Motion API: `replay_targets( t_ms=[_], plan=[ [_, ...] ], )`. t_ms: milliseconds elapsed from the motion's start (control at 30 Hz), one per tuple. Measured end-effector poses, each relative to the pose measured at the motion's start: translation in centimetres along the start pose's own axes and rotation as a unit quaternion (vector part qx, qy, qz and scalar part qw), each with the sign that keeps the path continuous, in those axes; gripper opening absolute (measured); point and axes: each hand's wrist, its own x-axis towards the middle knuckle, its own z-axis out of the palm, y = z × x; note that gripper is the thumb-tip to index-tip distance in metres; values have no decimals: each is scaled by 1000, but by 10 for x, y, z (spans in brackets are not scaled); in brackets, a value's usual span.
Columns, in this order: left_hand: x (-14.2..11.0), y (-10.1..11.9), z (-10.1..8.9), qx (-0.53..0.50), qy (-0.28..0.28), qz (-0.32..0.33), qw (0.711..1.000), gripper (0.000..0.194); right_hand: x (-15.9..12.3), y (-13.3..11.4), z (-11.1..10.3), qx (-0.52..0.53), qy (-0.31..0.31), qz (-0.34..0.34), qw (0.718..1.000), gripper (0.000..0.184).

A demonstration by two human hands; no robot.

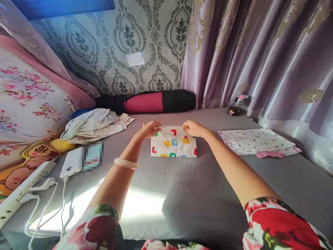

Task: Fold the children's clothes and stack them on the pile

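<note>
A folded white cloth [173,142] printed with coloured letters lies on the grey sheet in front of me, its short shape nearly rectangular. At its far left corner, my left hand [152,129] pinches the edge between thumb and fingers. My right hand [192,128] grips the same far edge near the right corner. Both arms reach forward over the bed, and a pale bangle circles the left forearm. To the right lies a flat stack of printed cloths [257,141] with a pink piece under it.
Left are crumpled cloths [91,125], a white power bank [71,163], a power strip [28,187] with cables, and a yellow cartoon cushion [23,165]. A black and red long bag [145,101] lies along the wall. A bottle [236,106] stands by the curtain [229,52].
</note>
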Motion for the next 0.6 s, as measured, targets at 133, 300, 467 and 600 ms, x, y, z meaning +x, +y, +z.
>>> replay_targets(
  t_ms=[133,300,467,600],
  plan=[
    [-14,2,-17,-34,163,20,986,31,-17,-17,-27,-8,92,-13,996,30],
    [-34,2,7,-37,243,25,969,26,-33,-24,-6,-79,156,-66,982,32],
    [-64,-6,55,-18,179,77,981,28,-59,-21,45,-113,104,-118,981,30],
    [-87,-10,80,-2,111,104,988,34,-78,-22,71,-103,50,-131,985,34]
  ],
)
